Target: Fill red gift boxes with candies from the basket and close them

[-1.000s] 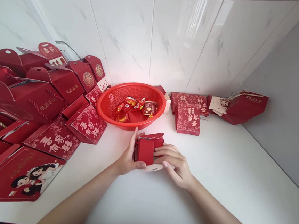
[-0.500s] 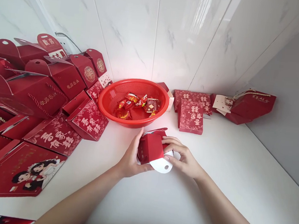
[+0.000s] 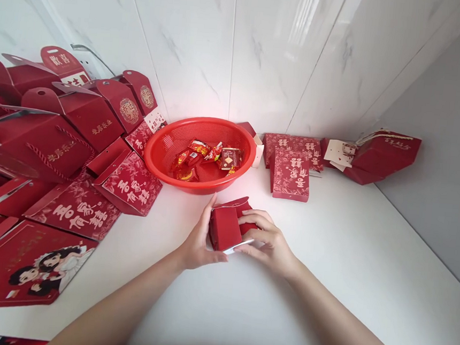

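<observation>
A small red paper box [image 3: 225, 227] sits on the white counter [image 3: 326, 267] just in front of me. My left hand [image 3: 199, 242] cups its left side, thumb under the near edge. My right hand [image 3: 270, 243] grips its right side, fingers curled over a flap whose white inner face shows at the bottom. Both hands hold the box together. Behind it stands a red plastic basket [image 3: 163, 150] with several wrapped candies [image 3: 205, 157] inside.
Many red gift boxes and bags [image 3: 55, 141] are piled on the left, with a flat printed one [image 3: 20, 272] at the near left. Flat red boxes [image 3: 292, 175] lie behind on the right, and a red bag [image 3: 380, 153] sits in the far right corner by the tiled wall.
The round white flap that hung open at the box's near side half a second ago has been folded in; only a thin white edge shows. The view shifted slightly.
</observation>
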`<state>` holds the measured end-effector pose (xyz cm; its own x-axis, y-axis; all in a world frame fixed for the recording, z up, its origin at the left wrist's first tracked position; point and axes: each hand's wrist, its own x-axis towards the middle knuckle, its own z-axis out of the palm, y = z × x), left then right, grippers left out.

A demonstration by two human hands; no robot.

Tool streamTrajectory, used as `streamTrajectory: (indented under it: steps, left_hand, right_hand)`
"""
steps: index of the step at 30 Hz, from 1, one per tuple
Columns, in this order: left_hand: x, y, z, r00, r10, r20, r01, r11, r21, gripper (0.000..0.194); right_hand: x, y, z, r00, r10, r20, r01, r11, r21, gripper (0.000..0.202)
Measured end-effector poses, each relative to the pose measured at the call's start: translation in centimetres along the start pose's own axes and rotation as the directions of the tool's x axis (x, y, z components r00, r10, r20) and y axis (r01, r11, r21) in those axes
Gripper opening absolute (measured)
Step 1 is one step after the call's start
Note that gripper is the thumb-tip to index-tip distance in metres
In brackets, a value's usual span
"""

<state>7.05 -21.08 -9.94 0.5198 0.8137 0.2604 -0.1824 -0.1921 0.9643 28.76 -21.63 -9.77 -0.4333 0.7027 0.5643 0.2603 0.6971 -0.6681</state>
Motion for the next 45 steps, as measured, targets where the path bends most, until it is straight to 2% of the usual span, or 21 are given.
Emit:
streamTrajectory:
  steps: [2, 5, 7, 9, 11, 13, 15, 17, 20, 23, 26, 29, 31, 33, 36, 38, 40, 41, 43, 45]
  left_hand:
    - [-0.1, -0.2, 0.0, 1.0, 0.0, -0.021, 0.001, 1.0, 0.023, 0.125]
    - [-0.2, -0.6, 0.0, 0.997, -0.001, -0.078, 0.009, 0.994, 0.109, 0.122]
    - [-0.2, -0.7, -0.1, 0.995, 0.009, -0.103, 0.01, 0.983, 0.184, 0.121]
    - [-0.1, -0.6, -0.1, 0.993, -0.003, -0.122, 0.026, 0.981, 0.19, 0.116]
    - [0.1, -0.4, -0.2, 0.987, -0.027, -0.157, 0.05, 0.989, 0.141, 0.109]
    - [0.3, -0.2, -0.4, 0.979, -0.048, -0.198, 0.069, 0.992, 0.101, 0.105]
    - [0.5, -0.1, -0.6, 0.971, -0.069, -0.227, 0.093, 0.991, 0.096, 0.108]
    - [0.4, -0.1, -0.7, 0.967, -0.083, -0.242, 0.115, 0.986, 0.121, 0.113]
    - [0.2, -0.3, -0.8, 0.972, -0.087, -0.22, 0.123, 0.98, 0.156, 0.113]
    - [-0.1, -0.5, -0.8, 0.979, -0.11, -0.169, 0.135, 0.98, 0.148, 0.114]
    - [-0.2, -0.6, -0.7, 0.983, -0.14, -0.123, 0.158, 0.976, 0.15, 0.114]
    - [-0.1, -0.7, -0.8, 0.986, -0.135, -0.097, 0.15, 0.975, 0.167, 0.116]
    - [0.0, -0.9, -0.9, 0.993, -0.084, -0.081, 0.098, 0.977, 0.189, 0.121]
    - [0.0, -1.2, -1.1, 0.998, 0.05, -0.048, -0.035, 0.961, 0.273, 0.125]
    - [0.0, -1.3, -1.2, 0.968, 0.25, 0.029, -0.239, 0.873, 0.426, 0.126]
    - [0.0, -1.2, -1.1, 0.958, 0.285, 0.037, -0.27, 0.848, 0.456, 0.126]
    - [0.0, -1.1, -0.8, 0.962, 0.273, 0.002, -0.245, 0.862, 0.444, 0.127]
    - [0.0, -1.1, -0.7, 0.965, 0.261, -0.025, -0.225, 0.873, 0.432, 0.127]
    - [0.0, -1.1, -0.4, 0.976, 0.208, -0.07, -0.168, 0.913, 0.371, 0.129]
    - [-0.1, -1.3, -0.2, 0.991, 0.117, -0.07, -0.094, 0.958, 0.271, 0.132]
  right_hand:
    - [-0.1, -0.1, 0.4, 0.999, -0.037, -0.031, 0.036, 0.999, -0.032, 0.011]
    - [-0.1, -0.3, 0.4, 0.991, -0.127, -0.028, 0.121, 0.981, -0.153, 0.014]
    - [0.0, -0.5, 0.0, 0.981, -0.194, 0.026, 0.193, 0.939, -0.285, 0.013]
    - [0.0, -0.9, -0.6, 0.968, -0.235, 0.091, 0.251, 0.875, -0.414, 0.014]
    - [0.0, -1.1, -1.1, 0.964, -0.244, 0.105, 0.263, 0.816, -0.515, 0.024]
    - [-0.1, -1.3, -1.4, 0.973, -0.228, 0.034, 0.206, 0.791, -0.577, 0.036]
    - [-0.2, -1.3, -1.4, 0.981, -0.168, -0.1, 0.072, 0.789, -0.611, 0.037]
    - [-0.2, -1.3, -1.4, 0.97, -0.068, -0.235, -0.092, 0.79, -0.607, 0.028]
    - [0.0, -1.1, -1.7, 0.937, 0.129, -0.326, -0.29, 0.805, -0.518, 0.017]
    - [0.3, -1.1, -2.4, 0.91, 0.333, -0.245, -0.41, 0.808, -0.423, 0.03]
    - [0.5, -1.2, -2.8, 0.87, 0.493, -0.022, -0.471, 0.818, -0.33, 0.042]
    - [0.6, -1.5, -2.5, 0.806, 0.57, 0.159, -0.544, 0.819, -0.182, 0.045]
    - [0.6, -1.8, -2.2, 0.773, 0.605, 0.19, -0.596, 0.796, -0.107, 0.046]
    - [0.6, -1.9, -1.8, 0.763, 0.626, 0.163, -0.62, 0.779, -0.094, 0.047]
    - [0.4, -2.0, -1.4, 0.792, 0.609, 0.044, -0.597, 0.787, -0.154, 0.046]
    - [0.3, -2.2, -1.3, 0.838, 0.539, -0.087, -0.543, 0.806, -0.237, 0.042]
    - [0.3, -2.6, -1.6, 0.906, 0.393, -0.155, -0.423, 0.838, -0.346, 0.03]
    - [0.4, -2.8, -1.8, 0.941, 0.309, -0.136, -0.337, 0.853, -0.399, 0.022]
    - [0.5, -3.3, -2.3, 0.988, 0.156, -0.01, -0.143, 0.88, -0.452, 0.01]
    - [0.6, -3.7, -2.8, 0.988, 0.062, 0.144, 0.004, 0.908, -0.418, 0.018]
